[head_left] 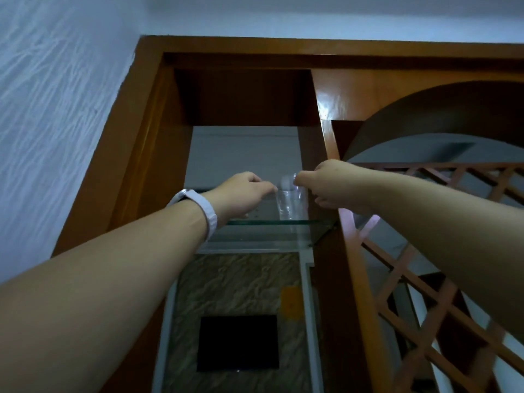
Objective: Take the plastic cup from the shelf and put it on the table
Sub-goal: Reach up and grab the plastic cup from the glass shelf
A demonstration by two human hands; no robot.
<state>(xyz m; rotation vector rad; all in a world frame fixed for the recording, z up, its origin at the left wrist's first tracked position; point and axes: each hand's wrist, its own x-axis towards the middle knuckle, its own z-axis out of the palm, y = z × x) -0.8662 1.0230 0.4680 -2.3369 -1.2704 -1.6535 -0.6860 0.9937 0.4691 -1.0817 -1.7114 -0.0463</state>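
A clear plastic cup [290, 201] stands upright on a glass shelf [272, 222] inside a tall wooden niche. My left hand [243, 194], with a white band on its wrist, reaches up from the lower left; its fingertips touch the cup's left side near the rim. My right hand [326, 187] comes in from the right and its fingers close on the cup's rim and right side. Both arms are stretched upward. The cup's base still rests on the glass. No table is in view.
The wooden frame [153, 131] encloses the niche on the left, and a wooden post [326, 109] on the right. A lattice screen [425, 279] under an arch fills the right. Below the shelf is a marbled panel [235, 285] with a dark square [238, 343].
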